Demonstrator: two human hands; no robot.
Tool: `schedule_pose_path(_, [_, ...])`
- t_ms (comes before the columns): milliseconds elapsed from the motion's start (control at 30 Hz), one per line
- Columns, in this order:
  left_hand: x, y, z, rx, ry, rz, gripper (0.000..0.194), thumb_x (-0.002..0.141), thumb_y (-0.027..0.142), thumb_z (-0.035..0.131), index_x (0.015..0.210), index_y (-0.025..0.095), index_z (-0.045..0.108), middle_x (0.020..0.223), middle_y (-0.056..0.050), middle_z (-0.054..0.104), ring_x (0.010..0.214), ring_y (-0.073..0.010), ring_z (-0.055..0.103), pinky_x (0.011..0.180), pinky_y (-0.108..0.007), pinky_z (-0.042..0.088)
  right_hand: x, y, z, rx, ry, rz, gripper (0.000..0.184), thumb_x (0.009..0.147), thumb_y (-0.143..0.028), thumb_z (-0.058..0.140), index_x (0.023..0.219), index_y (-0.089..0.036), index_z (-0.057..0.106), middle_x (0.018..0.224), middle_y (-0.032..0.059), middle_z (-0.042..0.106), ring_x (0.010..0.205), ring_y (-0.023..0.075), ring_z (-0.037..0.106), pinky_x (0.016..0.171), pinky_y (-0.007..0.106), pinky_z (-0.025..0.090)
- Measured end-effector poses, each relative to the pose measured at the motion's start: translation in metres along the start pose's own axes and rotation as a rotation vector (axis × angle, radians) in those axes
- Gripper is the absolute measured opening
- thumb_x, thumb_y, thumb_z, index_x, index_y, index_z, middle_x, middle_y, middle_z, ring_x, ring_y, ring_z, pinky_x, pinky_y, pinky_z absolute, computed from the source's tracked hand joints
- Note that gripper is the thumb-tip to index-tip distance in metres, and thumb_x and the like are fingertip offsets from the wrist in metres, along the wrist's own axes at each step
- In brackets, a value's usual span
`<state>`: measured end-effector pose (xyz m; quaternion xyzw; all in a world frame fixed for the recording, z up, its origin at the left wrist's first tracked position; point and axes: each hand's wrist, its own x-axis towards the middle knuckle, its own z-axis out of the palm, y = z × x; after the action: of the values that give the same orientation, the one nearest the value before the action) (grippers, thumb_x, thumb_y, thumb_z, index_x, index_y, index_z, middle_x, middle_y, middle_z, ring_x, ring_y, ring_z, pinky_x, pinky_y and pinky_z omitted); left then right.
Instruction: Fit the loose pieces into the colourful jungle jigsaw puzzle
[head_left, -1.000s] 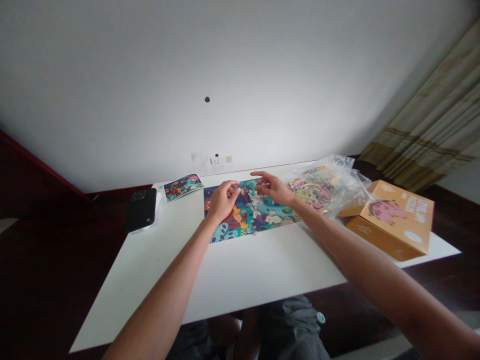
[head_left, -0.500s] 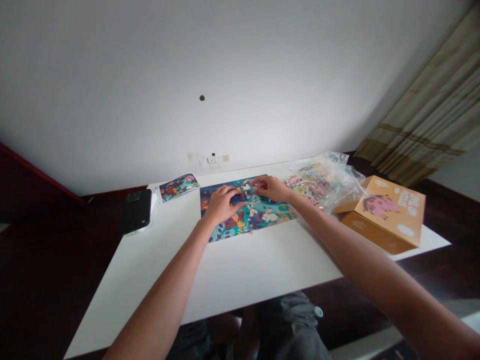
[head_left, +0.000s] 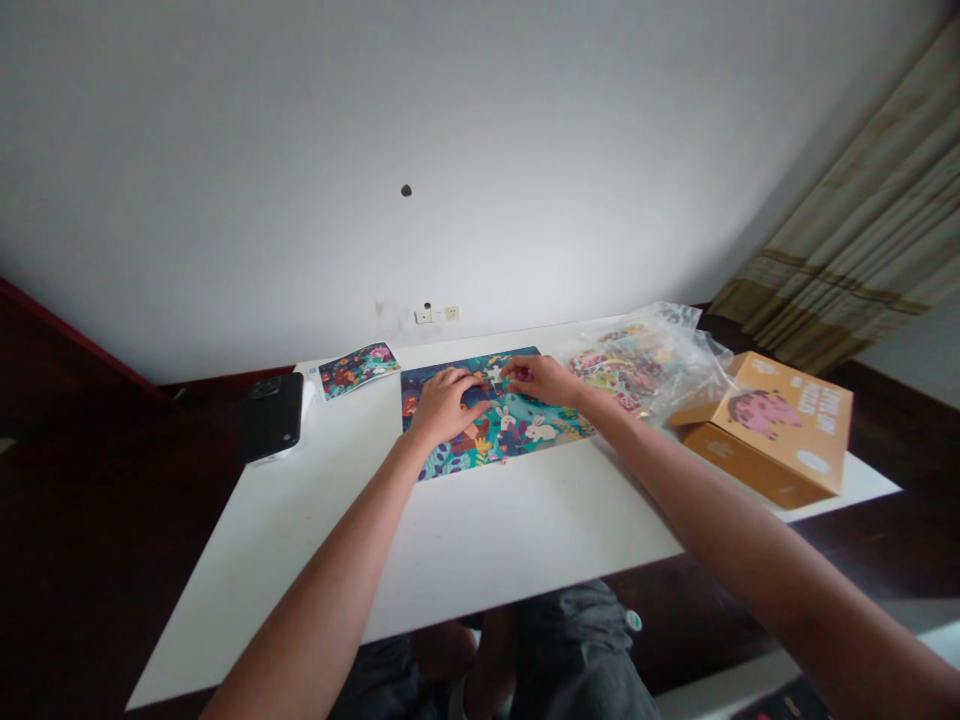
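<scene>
A colourful jigsaw puzzle (head_left: 517,440) with white rabbits on teal and dark blue lies on the white table (head_left: 487,530). My left hand (head_left: 444,405) rests on its left half, fingers curled and fingertips pressing down near the middle. My right hand (head_left: 541,379) is at the puzzle's upper middle, thumb and fingers pinched together near a small white spot in the picture; what they pinch is too small to name. The two hands' fingertips are a short way apart.
A small reference picture (head_left: 357,367) lies left of the puzzle, beside a black phone (head_left: 271,418) on a white stand. A clear plastic bag of pieces (head_left: 645,362) and an orange cardboard box (head_left: 772,426) sit right. A curtain (head_left: 847,250) hangs far right.
Both hands have come down from above the puzzle onto its surface. The right hand's fingers went from stretched out to pinched; the view shifted slightly.
</scene>
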<state>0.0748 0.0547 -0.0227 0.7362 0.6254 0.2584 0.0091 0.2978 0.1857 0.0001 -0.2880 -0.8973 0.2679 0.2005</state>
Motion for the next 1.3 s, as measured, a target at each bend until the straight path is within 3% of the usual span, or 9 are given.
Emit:
schedule_pose_path(267, [0.000,0.001,0.000,-0.013,0.022,0.008,0.035,0.091,0.049,0.073,0.120,0.029,0.073,0.130,-0.006,0.066,0.127,-0.0295,0.057,0.111,-0.046,0.045,0.001,-0.005,0.004,-0.069,0.024,-0.069,0.024,0.079,-0.023,0.075,0.103,-0.019,0.079,0.088,0.0048,0.069,0.078,0.0173,0.060,0.073,0.026,0.043])
schedule_pose_path(400, [0.000,0.002,-0.001,-0.004,0.005,0.006,0.035,0.092,0.048,0.072,0.121,0.029,0.072,0.132,-0.006,0.066,0.129,-0.0298,0.056,0.111,-0.047,0.044,-0.002,-0.015,-0.003,-0.057,0.012,-0.098,0.020,0.084,-0.030,0.073,0.099,-0.018,0.079,0.085,0.0040,0.068,0.076,0.0162,0.058,0.071,0.026,0.040])
schedule_pose_path(533, [-0.001,0.000,-0.001,-0.012,-0.003,0.006,0.037,0.091,0.047,0.073,0.123,0.030,0.072,0.133,-0.006,0.065,0.130,-0.0296,0.055,0.112,-0.047,0.044,-0.011,-0.033,-0.012,-0.006,-0.247,-0.128,0.033,0.084,-0.050,0.076,0.097,-0.020,0.079,0.063,-0.0036,0.055,0.058,0.0116,0.047,0.058,0.025,0.031])
schedule_pose_path(633, [-0.001,-0.002,0.001,-0.009,-0.004,0.007,0.036,0.093,0.045,0.071,0.125,0.030,0.071,0.136,-0.006,0.064,0.131,-0.0298,0.055,0.112,-0.047,0.044,-0.018,-0.051,-0.010,0.004,-0.456,-0.183,0.046,0.073,-0.057,0.085,0.104,-0.023,0.078,0.068,-0.0039,0.058,0.059,0.0114,0.048,0.057,0.025,0.031])
schedule_pose_path(767, [0.000,-0.003,0.001,0.003,-0.012,0.011,0.034,0.093,0.038,0.069,0.126,0.030,0.072,0.136,-0.006,0.065,0.129,-0.0292,0.056,0.112,-0.047,0.044,-0.024,-0.070,-0.004,-0.041,-0.492,-0.199,0.055,0.061,-0.049,0.095,0.107,-0.026,0.076,0.084,-0.0005,0.068,0.068,0.0149,0.056,0.062,0.026,0.036])
schedule_pose_path(933, [-0.001,-0.001,-0.001,0.015,-0.022,0.009,0.037,0.093,0.038,0.068,0.128,0.029,0.071,0.138,-0.007,0.064,0.131,-0.0303,0.056,0.112,-0.049,0.045,-0.026,-0.074,0.000,0.054,-0.494,-0.258,0.047,0.065,-0.039,0.093,0.106,-0.026,0.075,0.099,0.0024,0.072,0.081,0.0188,0.061,0.071,0.028,0.042])
schedule_pose_path(1067, [-0.001,0.000,0.000,-0.002,-0.010,0.029,0.052,0.093,0.034,0.068,0.144,0.030,0.061,0.154,-0.008,0.054,0.141,-0.0307,0.050,0.119,-0.050,0.041,-0.019,-0.061,0.001,0.084,-0.406,-0.241,0.025,0.082,-0.042,0.079,0.095,-0.021,0.073,0.081,0.0008,0.067,0.071,0.0153,0.054,0.065,0.027,0.038])
schedule_pose_path(1200, [0.000,-0.001,0.001,0.018,-0.042,0.058,0.050,0.096,0.040,0.066,0.145,0.030,0.061,0.158,-0.007,0.051,0.146,-0.0324,0.045,0.123,-0.054,0.035,-0.006,-0.029,-0.004,0.162,-0.118,-0.145,0.036,0.088,-0.052,0.068,0.096,-0.017,0.071,0.072,-0.0004,0.060,0.067,0.0140,0.047,0.061,0.026,0.035])
schedule_pose_path(1300, [0.001,-0.001,0.001,0.040,-0.088,0.092,0.042,0.100,0.044,0.060,0.139,0.032,0.066,0.153,-0.004,0.058,0.141,-0.0318,0.048,0.122,-0.054,0.037,0.003,0.005,-0.011,0.209,0.106,0.001,0.041,0.084,-0.057,0.068,0.079,-0.017,0.064,0.069,0.0003,0.058,0.068,0.0146,0.048,0.060,0.026,0.036])
